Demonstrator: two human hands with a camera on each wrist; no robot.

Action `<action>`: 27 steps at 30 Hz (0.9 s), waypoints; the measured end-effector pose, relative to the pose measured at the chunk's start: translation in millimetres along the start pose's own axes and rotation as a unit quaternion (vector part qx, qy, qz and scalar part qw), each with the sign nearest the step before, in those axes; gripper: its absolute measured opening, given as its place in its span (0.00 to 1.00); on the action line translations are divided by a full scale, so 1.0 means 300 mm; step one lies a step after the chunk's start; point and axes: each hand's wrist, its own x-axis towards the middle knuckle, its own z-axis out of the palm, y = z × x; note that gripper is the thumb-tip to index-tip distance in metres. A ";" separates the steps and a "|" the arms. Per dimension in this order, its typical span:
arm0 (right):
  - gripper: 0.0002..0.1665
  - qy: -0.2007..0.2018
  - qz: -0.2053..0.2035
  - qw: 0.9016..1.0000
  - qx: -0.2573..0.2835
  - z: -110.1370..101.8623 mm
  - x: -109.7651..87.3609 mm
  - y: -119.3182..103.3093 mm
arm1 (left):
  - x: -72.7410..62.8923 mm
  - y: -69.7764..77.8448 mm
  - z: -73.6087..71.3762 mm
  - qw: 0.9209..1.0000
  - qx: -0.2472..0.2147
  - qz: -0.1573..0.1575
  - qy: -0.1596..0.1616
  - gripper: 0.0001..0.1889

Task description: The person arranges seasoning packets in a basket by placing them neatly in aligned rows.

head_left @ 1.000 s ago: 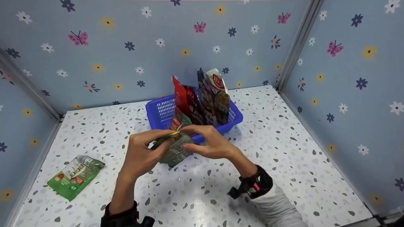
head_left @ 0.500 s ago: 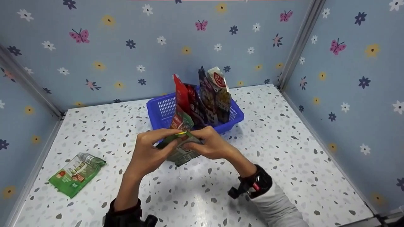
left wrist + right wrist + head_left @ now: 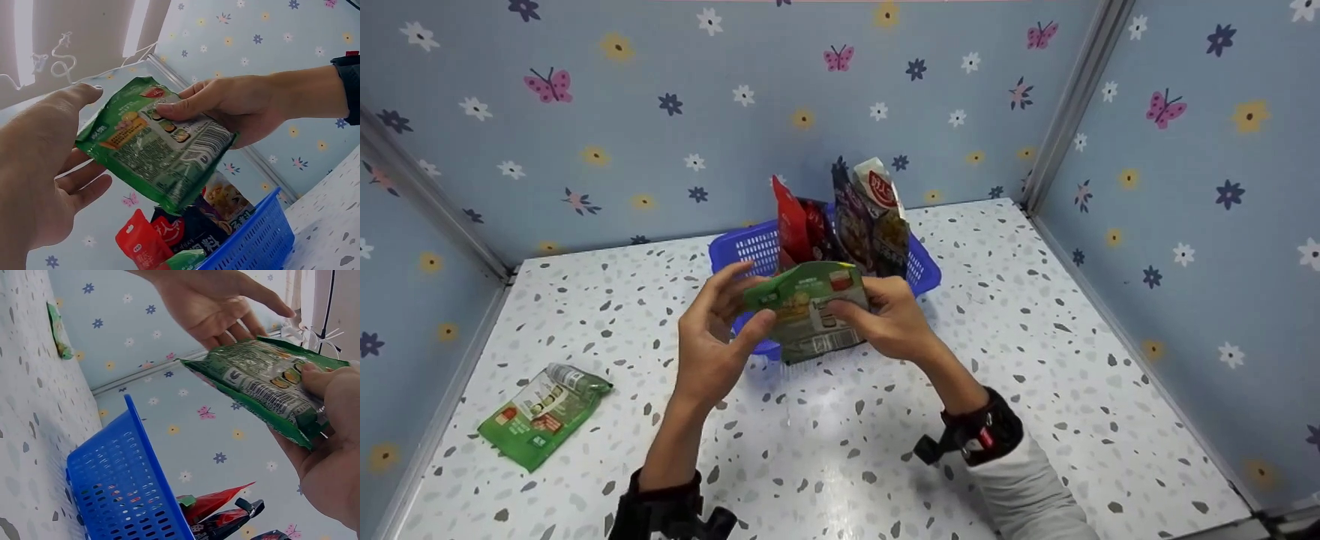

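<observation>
My right hand grips a green food packet by its right side, thumb across the printed back and fingers behind. The packet is held up in front of the blue basket. My left hand is spread at the packet's left edge, thumb and fingers apart; in the right wrist view a gap shows between its thumb and the packet. Inside the basket stand a red pouch, a dark pouch and a pouch with a white top. The held packet hides part of the basket's front.
Another green packet lies flat on the speckled white table at the left. Flower-patterned panels wall in the back and both sides. The basket stands near the back panel.
The packet has risen and turned so its printed back faces me. My left hand has let go of its top edge and spread its fingers; my right hand keeps hold.
</observation>
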 end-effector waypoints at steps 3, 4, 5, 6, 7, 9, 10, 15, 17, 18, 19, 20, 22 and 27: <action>0.13 0.028 0.006 1.000 -0.002 -0.003 -0.002 -0.005 | -0.003 -0.016 0.024 0.999 -0.028 -0.032 0.006 0.32; 0.13 0.035 0.009 0.999 -0.001 -0.003 -0.002 -0.005 | -0.004 -0.022 0.034 0.999 -0.035 -0.038 0.005 0.32; 0.12 0.041 0.012 0.999 0.001 -0.003 -0.002 -0.006 | -0.005 -0.028 0.044 0.998 -0.040 -0.043 0.002 0.31; 0.12 0.047 0.014 0.999 0.002 -0.004 -0.002 -0.007 | -0.007 -0.034 0.054 0.998 -0.044 -0.047 -0.001 0.31; 0.12 0.053 0.016 0.998 0.004 -0.004 -0.002 -0.008 | -0.009 -0.039 0.065 0.998 -0.048 -0.050 -0.005 0.30; 0.12 0.063 0.019 0.998 0.010 -0.005 -0.001 -0.010 | -0.013 -0.052 0.084 0.997 -0.052 -0.052 -0.015 0.30; 0.12 0.067 0.019 0.997 0.013 -0.006 -0.001 -0.012 | -0.016 -0.057 0.093 0.997 -0.052 -0.053 -0.022 0.30; 0.13 0.076 0.021 0.997 0.025 -0.008 -0.002 -0.016 | -0.027 -0.081 0.126 0.997 -0.038 -0.062 -0.032 0.24; 0.13 0.075 0.020 0.997 0.029 -0.007 -0.002 -0.014 | -0.030 -0.086 0.134 0.997 -0.034 -0.068 -0.027 0.20; 0.13 0.075 0.018 0.997 0.031 -0.007 -0.002 -0.013 | -0.031 -0.086 0.137 0.997 -0.035 -0.070 -0.023 0.18; 0.13 0.075 0.016 0.997 0.033 -0.007 -0.001 -0.011 | -0.031 -0.086 0.140 0.997 -0.036 -0.072 -0.019 0.17; 0.13 0.074 0.015 0.997 0.033 -0.006 -0.001 -0.009 | -0.031 -0.086 0.142 0.996 -0.041 -0.073 -0.016 0.16; 0.12 0.073 0.012 0.997 0.032 -0.006 0.001 -0.005 | -0.030 -0.084 0.145 0.996 -0.051 -0.072 -0.010 0.14; 0.11 0.074 0.014 0.997 0.027 -0.006 0.005 -0.004 | -0.027 -0.078 0.148 0.996 -0.061 -0.068 0.001 0.13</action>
